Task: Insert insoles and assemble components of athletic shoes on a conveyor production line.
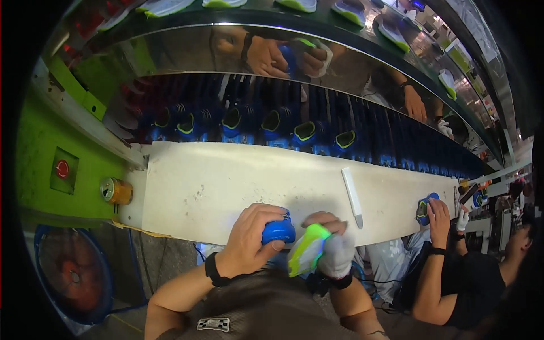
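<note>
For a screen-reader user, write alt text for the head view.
A person's left hand holds a blue shoe upper and their partly gloved right hand a green-and-white sole, at the near edge of a white worktable. A long white tool lies on it, with blue shoes lined up beyond. At right, a co-worker's hand touches another blue shoe.
</note>
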The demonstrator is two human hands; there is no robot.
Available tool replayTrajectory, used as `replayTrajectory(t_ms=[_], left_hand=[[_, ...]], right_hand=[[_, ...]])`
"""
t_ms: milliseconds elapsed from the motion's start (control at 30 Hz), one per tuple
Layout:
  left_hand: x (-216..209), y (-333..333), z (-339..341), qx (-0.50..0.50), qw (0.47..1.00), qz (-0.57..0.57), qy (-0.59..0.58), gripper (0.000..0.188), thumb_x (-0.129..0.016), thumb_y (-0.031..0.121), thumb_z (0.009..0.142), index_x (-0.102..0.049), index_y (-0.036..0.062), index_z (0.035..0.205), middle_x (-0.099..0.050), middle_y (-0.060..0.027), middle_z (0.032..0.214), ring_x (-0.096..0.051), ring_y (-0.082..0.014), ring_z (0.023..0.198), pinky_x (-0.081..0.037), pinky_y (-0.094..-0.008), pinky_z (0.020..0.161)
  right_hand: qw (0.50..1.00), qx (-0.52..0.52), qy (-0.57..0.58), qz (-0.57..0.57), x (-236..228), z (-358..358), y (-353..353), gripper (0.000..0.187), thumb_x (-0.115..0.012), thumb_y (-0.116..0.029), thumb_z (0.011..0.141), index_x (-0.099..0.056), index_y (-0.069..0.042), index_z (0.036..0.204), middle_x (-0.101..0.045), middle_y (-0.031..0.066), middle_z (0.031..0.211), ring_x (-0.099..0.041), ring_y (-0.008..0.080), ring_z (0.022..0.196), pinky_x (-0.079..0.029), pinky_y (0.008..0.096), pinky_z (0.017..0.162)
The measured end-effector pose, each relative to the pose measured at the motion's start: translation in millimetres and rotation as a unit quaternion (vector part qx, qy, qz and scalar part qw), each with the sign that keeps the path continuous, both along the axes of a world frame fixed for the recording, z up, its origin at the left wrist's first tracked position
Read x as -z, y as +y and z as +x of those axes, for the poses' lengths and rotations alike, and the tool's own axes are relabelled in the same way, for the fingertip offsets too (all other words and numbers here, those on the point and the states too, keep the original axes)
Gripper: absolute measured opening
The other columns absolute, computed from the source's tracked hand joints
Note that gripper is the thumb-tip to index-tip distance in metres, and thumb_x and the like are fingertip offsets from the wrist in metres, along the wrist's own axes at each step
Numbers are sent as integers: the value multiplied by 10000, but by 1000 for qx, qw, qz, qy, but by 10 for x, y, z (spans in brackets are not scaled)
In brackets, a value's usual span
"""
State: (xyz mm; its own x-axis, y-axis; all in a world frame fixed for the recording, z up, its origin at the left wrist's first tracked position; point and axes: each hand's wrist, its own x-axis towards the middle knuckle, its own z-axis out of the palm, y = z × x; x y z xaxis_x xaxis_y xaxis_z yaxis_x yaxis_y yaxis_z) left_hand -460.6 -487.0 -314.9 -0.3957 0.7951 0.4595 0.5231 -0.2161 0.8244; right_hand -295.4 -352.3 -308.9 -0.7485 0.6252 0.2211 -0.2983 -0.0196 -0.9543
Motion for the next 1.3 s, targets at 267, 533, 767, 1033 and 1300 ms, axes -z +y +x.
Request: replayTrajectory(t_ms=[267, 533, 767, 1033, 1300], left_hand=[[-224, -157, 203, -37, 970, -144, -191, 396, -819, 69, 756, -629, 48, 1103, -670, -92, 1129, -628, -230, 768, -496, -329, 660], [41, -145, 434, -126, 986, 10, -112, 346, -733, 252, 889, -493, 26, 993, -650, -225, 1251, -593, -263, 708, -506, -342, 674], [174, -101, 504, -171, 983, 47, -55, 388, -780, 241, 855, -479, 45, 1003, -653, -223, 1252, -577, -274, 713, -503, -341, 672], [115, -162, 443, -178, 977, 46, -103, 333, -735, 161, 874, -424, 69, 953, -709, -197, 1175, -551, -228, 659, -461, -324, 695], [-133, -312, -27, -118, 986, -111, -38, 264, -694, 192, 890, -609, 43, 1090, -675, -90, 1157, -499, -351, 1199, -357, -446, 1014]], right_hand=[[996, -17, 10, 89, 282, -140, -165, 215, -691, -231, 933, -564, -70, 871, -599, 236, 1298, -631, 320, 1065, -508, 390, 872], [966, 63, -38, 247, 324, -220, -272, 276, -666, -267, 954, -440, -114, 997, -602, 187, 1225, -656, 344, 1026, -546, 459, 884], [969, 88, -48, 227, 419, -212, -290, 169, -603, -248, 977, -491, -134, 1033, -624, 137, 1162, -646, 258, 949, -552, 411, 838], [968, 103, -47, 225, 481, -222, -325, 201, -636, -209, 966, -466, -112, 1014, -622, 94, 1105, -635, 246, 941, -556, 399, 816], [941, 40, 7, 337, 380, -492, -294, 609, -833, -57, 792, -480, -159, 1278, -614, 76, 1147, -660, 262, 918, -545, 327, 763]])
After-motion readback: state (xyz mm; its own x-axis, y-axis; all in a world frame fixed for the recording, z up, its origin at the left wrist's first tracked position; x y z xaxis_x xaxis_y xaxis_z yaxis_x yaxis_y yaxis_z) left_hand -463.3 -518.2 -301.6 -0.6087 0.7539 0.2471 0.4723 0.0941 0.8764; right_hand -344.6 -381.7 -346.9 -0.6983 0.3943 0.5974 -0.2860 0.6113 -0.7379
